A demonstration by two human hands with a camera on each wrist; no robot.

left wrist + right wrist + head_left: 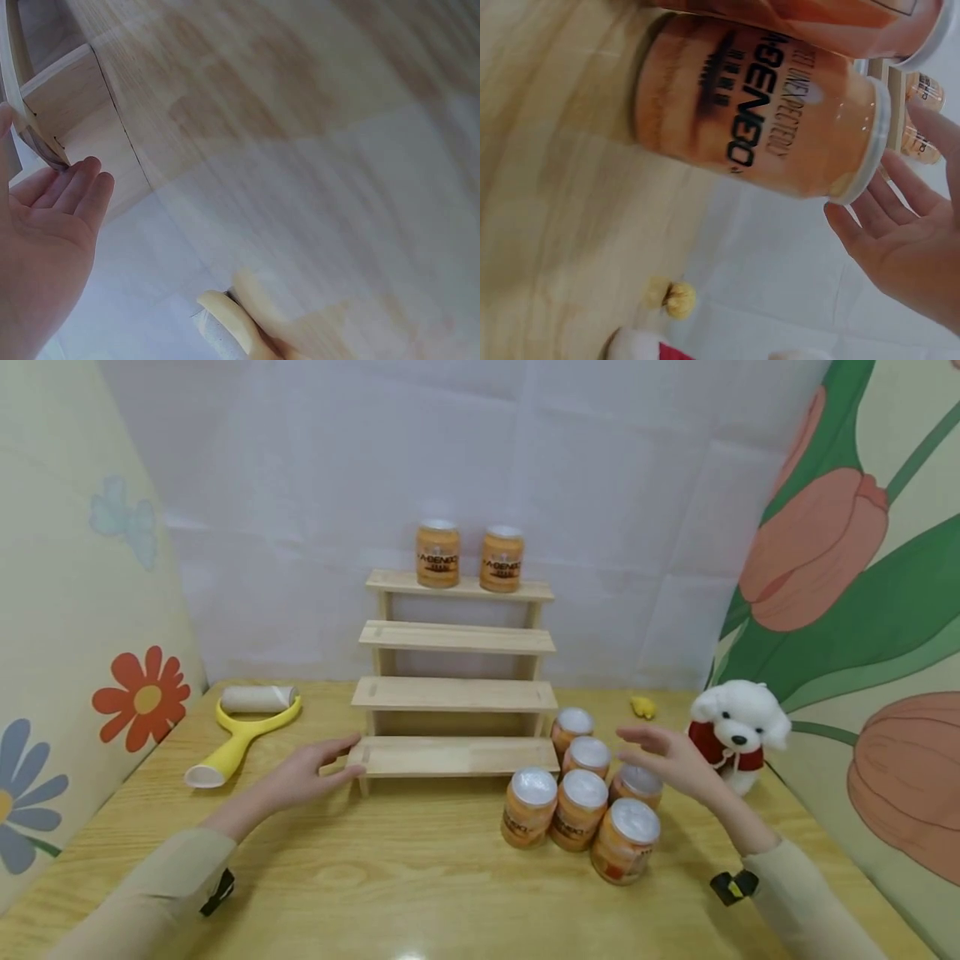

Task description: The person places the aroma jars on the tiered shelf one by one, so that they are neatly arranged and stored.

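A four-step wooden display stand (453, 693) stands in the middle of the table. My left hand (318, 768) is at the left end of its lowest step, fingertips at the step's edge; in the left wrist view the fingers (90, 191) extend beside the wood. My right hand (671, 760) is over the right side of a group of several orange cans (577, 822) with silver lids, holding none. In the right wrist view its fingers reach beside the lid of one can (757, 112). Two more cans, one left (438, 556) and one right (502, 560), stand upright on the top step.
A yellow-handled lint roller (240, 735) lies at the left of the table. To the right sits a white plush dog (738, 731) in a red top, with a small yellow object (642, 707) behind it. White cloth (300, 527) hangs at the back, between flower-patterned side panels.
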